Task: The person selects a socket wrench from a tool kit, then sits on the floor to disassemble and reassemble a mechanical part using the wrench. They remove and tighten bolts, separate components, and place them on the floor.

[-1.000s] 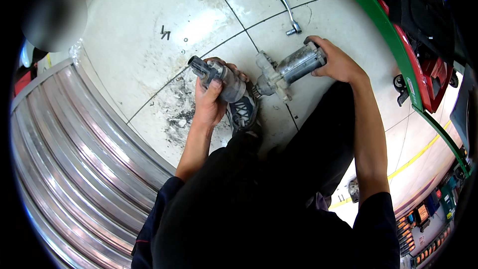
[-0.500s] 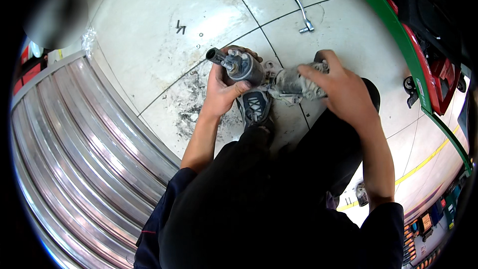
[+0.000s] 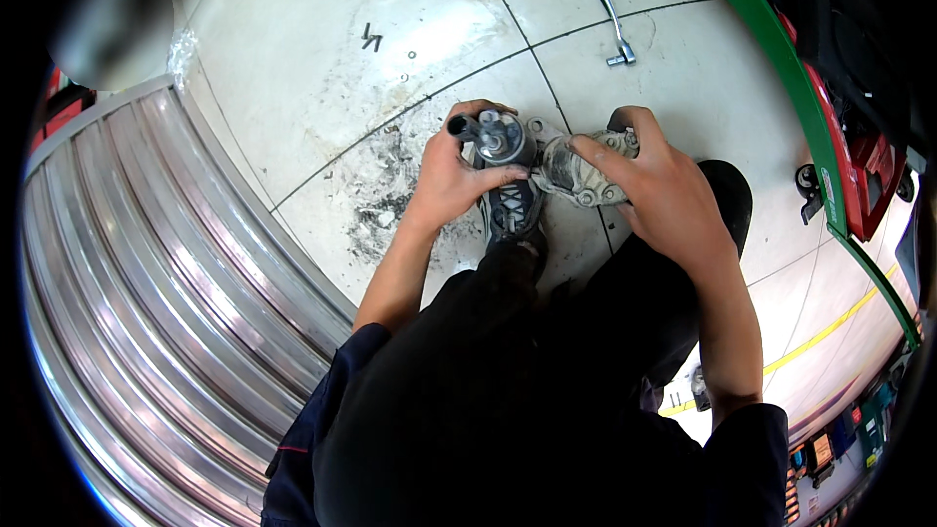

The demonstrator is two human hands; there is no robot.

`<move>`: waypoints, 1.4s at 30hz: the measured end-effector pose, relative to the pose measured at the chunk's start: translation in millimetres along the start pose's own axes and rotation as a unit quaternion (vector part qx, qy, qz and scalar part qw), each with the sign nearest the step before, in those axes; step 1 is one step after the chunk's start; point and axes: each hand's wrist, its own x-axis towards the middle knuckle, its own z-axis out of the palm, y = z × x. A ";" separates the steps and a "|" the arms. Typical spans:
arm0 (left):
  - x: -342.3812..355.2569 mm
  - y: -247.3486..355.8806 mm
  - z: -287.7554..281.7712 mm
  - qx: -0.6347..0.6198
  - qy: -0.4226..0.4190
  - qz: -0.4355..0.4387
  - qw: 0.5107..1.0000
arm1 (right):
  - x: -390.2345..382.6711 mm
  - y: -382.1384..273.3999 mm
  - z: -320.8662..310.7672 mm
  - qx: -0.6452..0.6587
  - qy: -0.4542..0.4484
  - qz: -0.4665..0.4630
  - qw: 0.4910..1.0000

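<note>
1. The left hand (image 3: 449, 185), just left of the upper centre of the frame, grips a dark cylindrical part (image 3: 503, 143). Its fingers wrap over the far side, and its thumb lies along the near edge, pointing right. The spread between thumb and fingers is about as wide as the part itself.

2. That part sits near the upper centre with its round end turned up toward the camera; a short black tube (image 3: 461, 127) sticks out at its left.

3. The right hand (image 3: 675, 203), right of centre, is closed around a pale grey, dirty housing (image 3: 595, 181) with bolt heads round its rim. One digit stretches left across the top of the housing and another curls over its far edge; the remaining fingers are hidden, so how they bend cannot be told.

4. The housing lies immediately right of the dark part. A small lug with a hole (image 3: 536, 125) shows between the two; whether they touch cannot be told.

5. Below the dark part, a laced shoe (image 3: 511, 213) rests on the tiled floor (image 3: 459, 0).

6. At the upper right of centre lies a shiny ratchet wrench (image 3: 611, 20), well apart from both hands.

7. In the upper left-centre lie dark bolts (image 3: 371, 37), with small rings (image 3: 412, 55) near them.

8. A ribbed metal panel (image 3: 166, 283) fills the left side; a green bar (image 3: 781, 49) curves down the right.
</note>
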 end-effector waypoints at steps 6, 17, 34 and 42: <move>-9.7 -4.0 9.6 0.107 0.015 0.041 0.993 | -6.9 -13.9 10.9 -0.016 0.036 -0.064 0.997; -48.6 -39.2 17.1 0.019 -0.034 0.169 0.985 | -39.6 -42.5 36.6 0.274 0.077 0.115 0.952; -43.8 -70.0 16.4 -0.091 -0.030 0.137 0.986 | -32.3 -3.4 95.5 0.568 0.160 0.162 0.791; -33.2 -43.7 8.9 0.025 -0.088 0.174 0.981 | -44.0 19.3 138.3 0.711 0.158 0.155 0.668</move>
